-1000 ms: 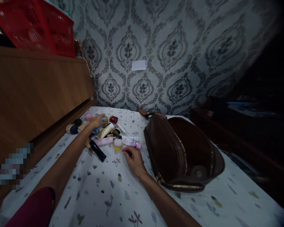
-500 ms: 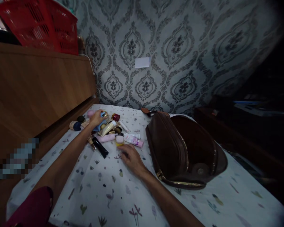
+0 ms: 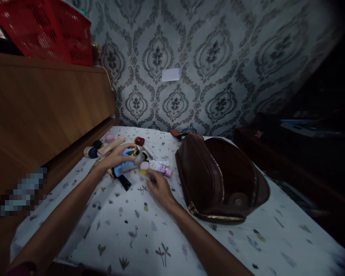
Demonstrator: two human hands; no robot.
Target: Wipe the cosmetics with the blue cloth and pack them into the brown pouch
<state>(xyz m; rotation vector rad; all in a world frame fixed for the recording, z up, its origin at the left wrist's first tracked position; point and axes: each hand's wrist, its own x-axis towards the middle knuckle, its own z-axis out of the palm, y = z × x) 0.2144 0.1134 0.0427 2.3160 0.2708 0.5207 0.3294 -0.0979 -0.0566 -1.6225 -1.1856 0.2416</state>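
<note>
My left hand is closed around a soft-looking light-blue item with a shiny gold part beside the fingertips; what kind of thing it is I cannot tell. It is over a cluster of cosmetics. My right hand rests lower, fingers loosely bent and apart, fingertips close to a small jar with a pale pink lid and yellow base. Whether they touch the jar is unclear. Beyond that hand lies a white-and-pink tube. A black tube sticks out below the blue item.
An unzipped brown bag stands on the right of the patterned white sheet. A dark red jar, a beige tube and a pink rounded item lie farther back. A red basket sits on the wooden cabinet.
My left hand has moved right and toward me, carrying the blue item across the cosmetics. The beige tube behind it is now more exposed. My right hand stays by the small jar.
</note>
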